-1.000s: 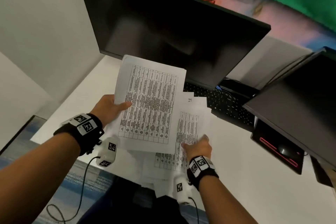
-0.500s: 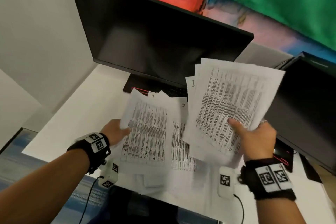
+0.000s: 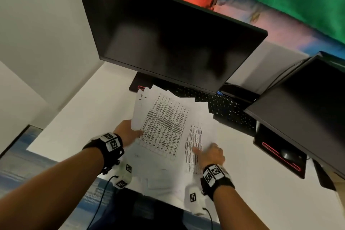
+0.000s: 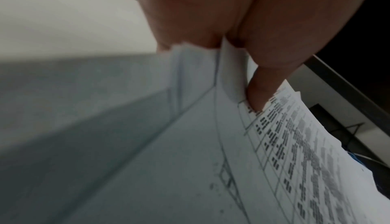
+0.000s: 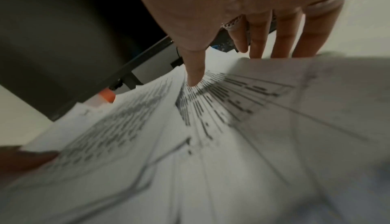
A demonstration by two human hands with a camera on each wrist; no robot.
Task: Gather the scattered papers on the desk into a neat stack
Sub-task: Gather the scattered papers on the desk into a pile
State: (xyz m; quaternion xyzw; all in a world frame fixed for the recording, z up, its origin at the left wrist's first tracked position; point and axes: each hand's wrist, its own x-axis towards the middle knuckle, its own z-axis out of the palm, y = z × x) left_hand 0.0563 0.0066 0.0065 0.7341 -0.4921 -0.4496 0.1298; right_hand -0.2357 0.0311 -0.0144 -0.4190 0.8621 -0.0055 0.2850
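My left hand (image 3: 128,132) grips a fanned bundle of printed papers (image 3: 164,123) by its left edge, tilted up over the white desk (image 3: 84,117). In the left wrist view the thumb (image 4: 259,91) lies on the top sheet (image 4: 295,144), with the other fingers underneath. My right hand (image 3: 209,153) pinches a printed sheet (image 3: 194,147) just to the right of the bundle. The right wrist view shows its thumb (image 5: 194,71) on the print and its fingers (image 5: 282,41) going behind the sheet's edge. More loose sheets (image 3: 160,179) lie flat near the desk's front edge.
A large dark monitor (image 3: 168,43) stands right behind the papers, with a black keyboard (image 3: 229,110) under its right half. A second monitor (image 3: 308,108) overhangs the right side, above a mouse (image 3: 286,155) on a dark pad. The wall is at the left.
The bundle that my right hand held up half a second ago now sits in my left hand's grip. My right hand has dropped to the left and pinches another sheet.
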